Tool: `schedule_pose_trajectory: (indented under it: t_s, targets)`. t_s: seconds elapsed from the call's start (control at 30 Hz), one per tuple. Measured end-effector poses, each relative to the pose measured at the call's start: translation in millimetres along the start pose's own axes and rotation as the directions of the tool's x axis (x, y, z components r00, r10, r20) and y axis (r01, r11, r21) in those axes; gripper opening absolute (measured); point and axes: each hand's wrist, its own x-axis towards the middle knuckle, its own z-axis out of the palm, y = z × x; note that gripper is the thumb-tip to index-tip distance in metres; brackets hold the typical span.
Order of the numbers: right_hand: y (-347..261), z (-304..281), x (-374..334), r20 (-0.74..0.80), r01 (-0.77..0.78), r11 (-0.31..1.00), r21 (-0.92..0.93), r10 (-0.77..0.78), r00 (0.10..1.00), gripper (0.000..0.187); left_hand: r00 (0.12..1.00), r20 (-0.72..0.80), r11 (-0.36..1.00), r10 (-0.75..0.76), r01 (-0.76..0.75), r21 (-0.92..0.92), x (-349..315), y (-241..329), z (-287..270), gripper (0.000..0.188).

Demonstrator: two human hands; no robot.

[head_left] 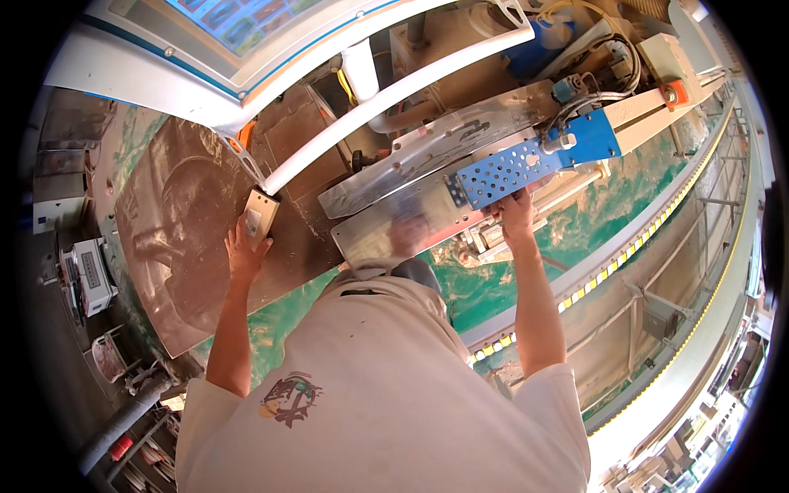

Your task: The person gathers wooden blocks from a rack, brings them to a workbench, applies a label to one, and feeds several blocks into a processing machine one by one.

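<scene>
Got left hand [246, 251] clamped on a small beige box [262, 213], left end of a white tube [394, 89]. Got right hand [516, 214] well apart, at near edge of blue perforated plate [505, 174], right; can't tell if gripping.

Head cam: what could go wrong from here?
Pinch: the right grip sits at the lower edge of the blue perforated plate, partly hidden; a shift could pinch it.
Snag: the shirt lies close to a corner of the long metal plate and might catch.
Slip: the left grip holds the beige box; if that carries controls, one could get pressed.
</scene>
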Motion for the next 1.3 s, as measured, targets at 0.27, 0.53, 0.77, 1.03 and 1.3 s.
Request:
schedule_pose_trajectory:
  t_s: [0.27,0.53,0.77,1.03,1.3]
  targets:
    - [-46.0,-52.1,39.4,-0.042,-0.002,0.998,-0.059,0.000,0.999,0.015,1.000,0.000,1.000,0.011,-0.011,0.026,7.7,14.5,-5.7,0.093]
    - [6.1,37.3,-55.2,-0.245,0.029,0.999,0.037,-0.019,0.969,0.031,0.999,0.028,0.970,-0.037,0.043,-0.241,3.1,7.0,-21.2,0.099]
    - [28.7,192.4,-169.5,0.514,0.218,0.929,-0.299,-0.035,0.857,0.056,0.927,0.373,0.271,-0.039,0.369,-0.889,-33.0,109.7,-40.7,0.101]
    - [58.8,210.1,-180.7,0.410,-0.198,0.932,-0.304,0.316,0.855,0.040,0.847,0.531,-0.146,-0.031,0.522,-0.840,-58.6,136.0,-12.2,0.078]
    - [48.4,141.6,-156.1,0.083,-0.415,0.909,0.037,0.411,0.908,0.027,0.703,0.684,0.498,0.197,0.528,-0.687,-53.6,92.9,34.1,0.032]
